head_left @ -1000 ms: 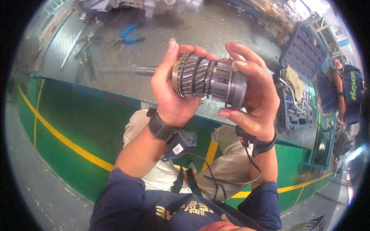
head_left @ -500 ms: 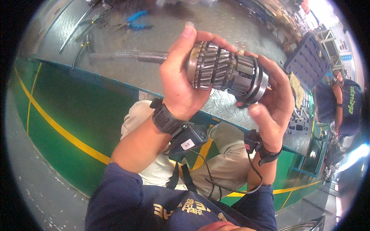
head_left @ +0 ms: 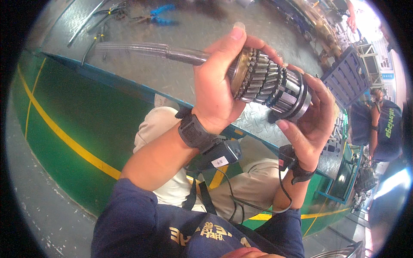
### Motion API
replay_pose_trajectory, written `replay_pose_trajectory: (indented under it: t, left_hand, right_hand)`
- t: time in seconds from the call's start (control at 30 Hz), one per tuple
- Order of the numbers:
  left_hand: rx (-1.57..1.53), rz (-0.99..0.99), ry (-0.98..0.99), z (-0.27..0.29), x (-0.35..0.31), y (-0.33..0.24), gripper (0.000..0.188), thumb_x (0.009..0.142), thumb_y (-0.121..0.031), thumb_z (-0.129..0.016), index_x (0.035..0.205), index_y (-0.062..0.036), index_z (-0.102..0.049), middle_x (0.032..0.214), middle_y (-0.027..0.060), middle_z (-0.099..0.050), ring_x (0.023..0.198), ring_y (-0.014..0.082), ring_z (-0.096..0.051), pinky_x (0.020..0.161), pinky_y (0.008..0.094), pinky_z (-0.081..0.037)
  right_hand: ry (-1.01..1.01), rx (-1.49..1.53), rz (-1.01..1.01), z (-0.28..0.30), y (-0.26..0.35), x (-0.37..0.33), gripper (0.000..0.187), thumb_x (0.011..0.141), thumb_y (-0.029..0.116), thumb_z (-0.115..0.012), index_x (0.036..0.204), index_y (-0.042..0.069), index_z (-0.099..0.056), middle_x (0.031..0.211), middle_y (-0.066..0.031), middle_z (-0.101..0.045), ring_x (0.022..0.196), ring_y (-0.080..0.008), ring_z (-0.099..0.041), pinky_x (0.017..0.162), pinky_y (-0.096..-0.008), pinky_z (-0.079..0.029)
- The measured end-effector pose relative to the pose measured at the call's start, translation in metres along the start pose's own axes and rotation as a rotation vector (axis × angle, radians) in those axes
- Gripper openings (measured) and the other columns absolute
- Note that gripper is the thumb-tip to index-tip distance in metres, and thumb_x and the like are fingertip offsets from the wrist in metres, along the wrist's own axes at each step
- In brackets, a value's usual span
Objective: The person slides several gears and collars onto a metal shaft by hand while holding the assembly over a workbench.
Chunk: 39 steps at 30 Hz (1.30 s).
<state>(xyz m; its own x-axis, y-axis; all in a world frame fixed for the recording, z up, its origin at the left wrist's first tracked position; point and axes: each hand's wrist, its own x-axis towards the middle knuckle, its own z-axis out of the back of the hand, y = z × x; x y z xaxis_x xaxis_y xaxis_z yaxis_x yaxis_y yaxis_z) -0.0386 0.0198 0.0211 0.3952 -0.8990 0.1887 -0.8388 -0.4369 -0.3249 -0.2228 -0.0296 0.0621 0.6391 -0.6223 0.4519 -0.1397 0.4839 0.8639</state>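
Observation:
Both hands hold a metal gear shaft [head_left: 261, 81] above the edge of the workbench. My left hand [head_left: 219, 81] wraps round the gear stack beside a brass-coloured ring, its thumb pointing up along the near side. The bare splined end of the shaft sticks out to the left past that hand. My right hand [head_left: 316, 116] is curled round the other end, next to a dark smooth ring; its thumb and fingers close on the rim. The fingertips behind the gears are partly hidden. Slanted teeth show between the two hands.
On the metal-plate workbench [head_left: 189, 32] lie blue-handled pliers [head_left: 162, 15] and several dark tools with yellow marks at the far left. A grey-blue compartment tray [head_left: 347, 77] is at the right. Another person [head_left: 385, 124] in dark blue stands beyond it. A green floor with yellow lines lies below.
Both hands and the gear shaft have shifted a little to the right. The shaft tilts more, its right end lower, and the gears look turned about their axis.

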Motion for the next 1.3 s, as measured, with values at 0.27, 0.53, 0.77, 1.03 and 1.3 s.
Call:
replay_pose_trajectory:
  t: [0.27, 0.53, 0.77, 1.03, 1.3]
  left_hand:
    - [0.097, -0.039, 0.004, 0.002, 0.0, 0.002, 0.04, 0.11, -0.037, -0.05, 0.103, -0.0016, -0.069, 0.099, 0.0196, -0.074, 0.098, 0.0341, -0.075, 0.092, 0.0468, -0.06]
    - [0.089, -0.041, -0.017, 0.004, 0.003, 0.001, 0.041, 0.11, -0.037, -0.049, 0.103, -0.0013, -0.068, 0.099, 0.0195, -0.074, 0.097, 0.0335, -0.075, 0.091, 0.0461, -0.061]
    - [0.136, -0.057, -0.015, 0.001, 0.0, 0.002, 0.042, 0.11, -0.037, -0.049, 0.103, -0.0002, -0.068, 0.099, 0.0198, -0.074, 0.096, 0.0335, -0.075, 0.091, 0.0457, -0.06]
    - [0.014, -0.062, -0.06, -0.007, 0.0, 0.003, 0.038, 0.106, -0.031, -0.059, 0.097, 0.0036, -0.07, 0.09, 0.0206, -0.074, 0.082, 0.0245, -0.074, 0.078, 0.0348, -0.06]
    - [0.017, -0.075, -0.07, -0.003, 0.0, 0.004, 0.038, 0.106, -0.031, -0.059, 0.096, 0.0028, -0.072, 0.089, 0.0194, -0.074, 0.08, 0.0231, -0.073, 0.078, 0.0341, -0.06]
  right_hand:
    - [0.004, -0.038, 0.102, 0.003, -0.007, 0.004, 0.08, 0.068, -0.008, -0.087, 0.14, -0.002, -0.053, 0.151, -0.0302, -0.051, 0.143, -0.0377, -0.05, 0.114, -0.047, -0.047]
    - [-0.016, -0.196, 0.134, 0.0, -0.009, 0.002, 0.075, 0.067, -0.011, -0.084, 0.137, -0.001, -0.057, 0.148, -0.0296, -0.054, 0.141, -0.0374, -0.053, 0.116, -0.0465, -0.044]
    - [-0.012, -0.133, 0.198, 0.004, -0.021, -0.002, 0.072, 0.069, -0.011, -0.082, 0.135, 0.001, -0.055, 0.148, -0.0312, -0.054, 0.139, -0.0396, -0.055, 0.112, -0.0463, -0.047]
    - [-0.029, -0.277, 0.267, 0.006, -0.022, 0.002, 0.066, 0.07, -0.009, -0.079, 0.132, 0.001, -0.057, 0.147, -0.031, -0.056, 0.136, -0.0405, -0.057, 0.112, -0.0472, -0.047]
    - [-0.026, -0.429, 0.193, -0.008, -0.01, 0.001, 0.075, 0.074, -0.003, -0.081, 0.145, -0.005, -0.054, 0.151, -0.0257, -0.054, 0.139, -0.0364, -0.054, 0.117, -0.0444, -0.042]
